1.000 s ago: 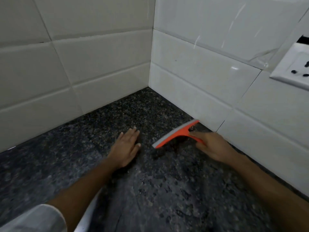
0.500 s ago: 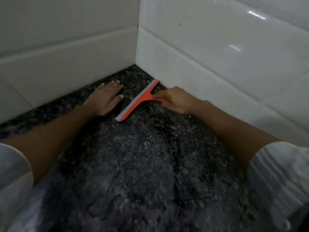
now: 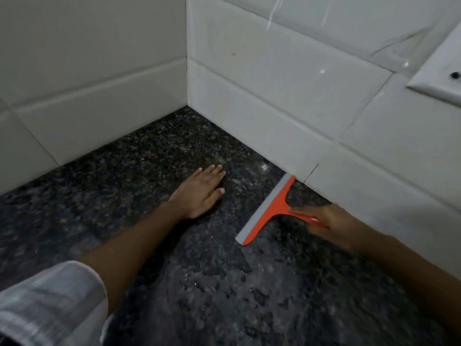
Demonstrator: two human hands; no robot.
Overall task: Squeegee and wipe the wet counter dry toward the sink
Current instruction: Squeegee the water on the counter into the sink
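An orange squeegee (image 3: 270,211) with a grey rubber blade lies blade-down on the dark speckled granite counter (image 3: 154,156). Its far blade tip touches the base of the right tiled wall. My right hand (image 3: 324,221) grips the orange handle from the right. My left hand (image 3: 202,193) rests flat on the counter, palm down and fingers together, a hand's width left of the blade. Water beads and wet patches (image 3: 212,278) sit on the stone nearer to me, below the blade. No sink is in view.
White tiled walls meet in a corner (image 3: 187,101) behind the counter. A white wall socket plate (image 3: 441,71) sits high on the right wall. My light striped sleeve (image 3: 50,303) fills the lower left.
The squeegee has been pulled back from the corner along the right wall toward me. My left hand slid back from the corner and still rests flat on the counter.
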